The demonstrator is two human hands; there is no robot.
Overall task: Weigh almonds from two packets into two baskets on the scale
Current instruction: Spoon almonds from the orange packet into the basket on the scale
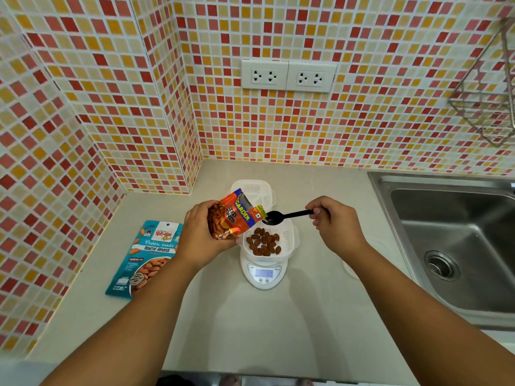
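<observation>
A white basket [269, 240] holding a loose layer of almonds [264, 244] sits on a white kitchen scale [264, 274], which stands on the counter [278, 330] about midway between its left wall edge and the sink [457, 246] set into its right side; the scale's display is lit, but its reading is too small to tell. The left hand [199, 238] grips an orange packet [232, 215] around its lower half, fingers curled round it, and tilts it so that its torn mouth points right, above the basket's back rim. The right hand [334, 221] pinches the handle end of a black spoon [287, 215] between thumb and curled fingers; the spoon's bowl lies at the packet's mouth, just above the basket. A second white basket [255, 190] stands on the counter directly behind the scale, partly hidden by the packet. A teal packet [145, 254] of roasted almonds lies flat near the counter's left edge, beside the left forearm. On the tiled back wall are two double sockets [288, 76]; a wire rack [485, 90] hangs at the upper right.
</observation>
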